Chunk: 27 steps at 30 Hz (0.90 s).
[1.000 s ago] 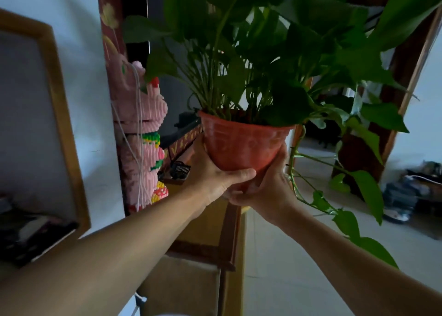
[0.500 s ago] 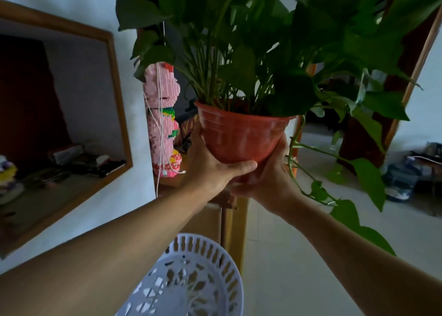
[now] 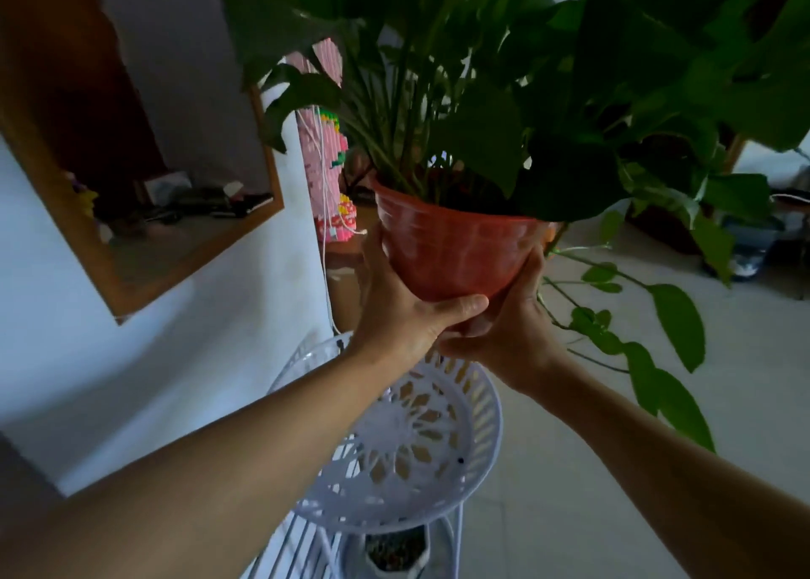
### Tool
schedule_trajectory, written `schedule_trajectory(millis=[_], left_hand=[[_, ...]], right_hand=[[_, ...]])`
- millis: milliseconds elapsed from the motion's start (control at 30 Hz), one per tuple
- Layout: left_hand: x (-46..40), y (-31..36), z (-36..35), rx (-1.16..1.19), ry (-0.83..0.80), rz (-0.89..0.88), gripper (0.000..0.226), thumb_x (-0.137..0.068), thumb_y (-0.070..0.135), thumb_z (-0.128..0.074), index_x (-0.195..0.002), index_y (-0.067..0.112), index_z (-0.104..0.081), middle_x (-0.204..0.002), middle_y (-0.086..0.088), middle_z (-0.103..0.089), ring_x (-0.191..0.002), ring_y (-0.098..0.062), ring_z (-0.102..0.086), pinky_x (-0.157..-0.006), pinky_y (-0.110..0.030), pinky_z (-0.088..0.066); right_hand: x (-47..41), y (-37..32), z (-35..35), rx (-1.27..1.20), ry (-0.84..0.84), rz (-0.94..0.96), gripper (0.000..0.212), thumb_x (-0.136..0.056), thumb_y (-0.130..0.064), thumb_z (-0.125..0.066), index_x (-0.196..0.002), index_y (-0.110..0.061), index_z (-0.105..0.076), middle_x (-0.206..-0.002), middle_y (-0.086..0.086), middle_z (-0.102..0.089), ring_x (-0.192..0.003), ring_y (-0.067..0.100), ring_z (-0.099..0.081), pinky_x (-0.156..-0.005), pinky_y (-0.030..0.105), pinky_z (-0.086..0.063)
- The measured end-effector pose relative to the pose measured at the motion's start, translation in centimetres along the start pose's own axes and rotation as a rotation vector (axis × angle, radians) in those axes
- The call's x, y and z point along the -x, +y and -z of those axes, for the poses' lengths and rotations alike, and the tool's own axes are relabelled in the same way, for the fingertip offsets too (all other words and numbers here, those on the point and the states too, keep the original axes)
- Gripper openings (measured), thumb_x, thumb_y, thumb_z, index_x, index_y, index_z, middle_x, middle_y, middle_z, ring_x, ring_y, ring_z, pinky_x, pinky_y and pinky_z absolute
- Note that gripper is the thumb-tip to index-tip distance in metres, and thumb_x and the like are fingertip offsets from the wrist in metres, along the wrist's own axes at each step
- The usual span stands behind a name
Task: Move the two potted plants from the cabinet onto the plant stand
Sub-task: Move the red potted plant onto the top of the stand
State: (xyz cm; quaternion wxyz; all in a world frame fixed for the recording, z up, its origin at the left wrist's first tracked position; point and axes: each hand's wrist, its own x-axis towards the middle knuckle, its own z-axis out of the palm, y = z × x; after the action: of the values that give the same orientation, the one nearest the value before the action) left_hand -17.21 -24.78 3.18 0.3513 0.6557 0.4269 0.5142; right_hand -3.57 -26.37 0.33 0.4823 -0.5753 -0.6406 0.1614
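Note:
A leafy green plant in a red plastic pot (image 3: 456,249) is held up in the air by both hands. My left hand (image 3: 403,306) grips the pot's left side and base, its thumb lying across the bottom front. My right hand (image 3: 508,328) cups the pot from below on the right. Directly under the pot stands the white openwork plant stand (image 3: 477,455), whose round top tray holds nothing. A small white pot (image 3: 396,554) sits on a lower tier. The wooden cabinet (image 3: 344,271) is behind the red pot, mostly hidden.
A pink block-built figure (image 3: 326,148) with a white cord stands on the cabinet. A wood-framed wall niche (image 3: 188,210) with small items is at left. Long vines (image 3: 657,341) trail down on the right over the tiled floor (image 3: 570,469). Clutter lies at far right.
The pot has come away from the cabinet toward me and down. The view has tilted downward, so the plant stand's top tray now shows in full beneath the pot.

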Motion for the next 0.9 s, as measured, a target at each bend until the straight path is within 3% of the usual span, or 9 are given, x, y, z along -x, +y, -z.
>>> schedule_trajectory(millis=[133,300,433,533,600,667,767,833,900], left_hand=[[2.5,-3.4,0.4,-0.055,-0.014,0.004,0.125,-0.046,0.034,-0.091,-0.143,0.028,-0.012,-0.142,-0.005,-0.035,-0.131,-0.022,-0.040,-0.105,-0.038,-0.041],[5.3,-7.2,0.0,0.005,-0.077,0.026,0.120,-0.049,0.027,-0.091,-0.141,0.025,-0.014,-0.138,-0.001,-0.041,-0.127,-0.019,-0.045,-0.104,-0.036,-0.043],[6.6,-9.7,-0.2,0.028,-0.098,0.038,0.119,-0.050,0.028,-0.090,-0.141,0.027,-0.013,-0.133,0.003,-0.048,-0.122,-0.015,-0.050,-0.087,-0.012,-0.047],[7.1,-11.5,-0.1,0.029,-0.089,0.027,0.122,-0.049,0.029,-0.090,-0.141,0.033,-0.010,-0.135,0.005,-0.044,-0.127,-0.017,-0.046,-0.102,-0.031,-0.046],[7.3,-12.5,0.3,0.022,-0.101,0.041,0.122,-0.049,0.030,-0.090,-0.141,0.033,-0.010,-0.134,0.005,-0.044,-0.127,-0.020,-0.046,-0.103,-0.046,-0.045],[7.2,-13.8,0.7,-0.003,-0.096,0.054,0.121,-0.049,0.031,-0.090,-0.141,0.029,-0.012,-0.135,0.003,-0.046,-0.126,-0.019,-0.048,-0.104,-0.046,-0.044],[6.9,-15.3,1.2,-0.023,-0.069,0.058,0.119,-0.048,0.029,-0.090,-0.141,0.026,-0.015,-0.129,0.004,-0.049,-0.123,-0.018,-0.051,-0.105,-0.044,-0.043],[6.6,-16.2,1.4,-0.036,-0.058,0.060,0.118,-0.048,0.030,-0.090,-0.140,0.024,-0.017,-0.129,0.004,-0.050,-0.122,-0.019,-0.052,-0.104,-0.043,-0.043],[6.5,-16.8,1.7,-0.051,-0.062,0.061,0.117,-0.049,0.031,-0.090,-0.139,0.024,-0.016,-0.126,0.008,-0.048,-0.123,-0.018,-0.051,-0.105,-0.041,-0.042]], right_hand=[[3.1,2.0,-2.6,0.023,0.001,-0.053,0.146,-0.042,-0.037,-0.087,-0.136,-0.031,0.025,-0.141,0.005,-0.039,-0.121,0.015,-0.042,-0.091,0.022,-0.037],[6.4,4.8,-4.6,0.031,-0.008,-0.132,0.139,-0.046,-0.028,-0.089,-0.135,-0.034,0.017,-0.119,-0.009,-0.043,-0.107,0.008,-0.044,-0.067,0.001,-0.038],[7.9,6.7,-6.3,0.017,-0.008,-0.145,0.140,-0.047,-0.024,-0.089,-0.136,-0.035,0.018,-0.106,-0.017,-0.041,-0.092,-0.002,-0.042,-0.062,-0.011,-0.030],[8.4,7.9,-7.8,0.021,-0.002,-0.149,0.142,-0.046,-0.027,-0.089,-0.136,-0.037,0.019,-0.109,-0.015,-0.041,-0.094,0.001,-0.042,-0.060,-0.009,-0.032],[8.5,8.6,-8.6,0.020,-0.004,-0.156,0.142,-0.042,-0.031,-0.089,-0.133,-0.043,0.020,-0.121,-0.008,-0.042,-0.109,0.011,-0.044,-0.075,0.001,-0.036],[8.3,9.2,-9.8,0.037,-0.008,-0.164,0.141,-0.040,-0.033,-0.088,-0.131,-0.046,0.019,-0.131,-0.001,-0.043,-0.117,0.018,-0.044,-0.088,0.019,-0.038],[7.9,10.0,-11.2,0.049,-0.014,-0.153,0.142,-0.040,-0.029,-0.090,-0.135,-0.034,0.015,-0.119,-0.007,-0.044,-0.103,0.011,-0.044,-0.074,-0.003,-0.033],[7.7,10.5,-11.9,0.047,-0.011,-0.143,0.142,-0.040,-0.027,-0.091,-0.137,-0.029,0.013,-0.105,-0.023,-0.036,-0.097,0.006,-0.041,-0.064,-0.003,-0.034],[7.5,10.7,-12.3,0.054,-0.026,-0.136,0.143,-0.040,-0.029,-0.091,-0.137,-0.029,0.014,-0.107,-0.021,-0.035,-0.101,0.008,-0.041,-0.076,0.006,-0.034]])
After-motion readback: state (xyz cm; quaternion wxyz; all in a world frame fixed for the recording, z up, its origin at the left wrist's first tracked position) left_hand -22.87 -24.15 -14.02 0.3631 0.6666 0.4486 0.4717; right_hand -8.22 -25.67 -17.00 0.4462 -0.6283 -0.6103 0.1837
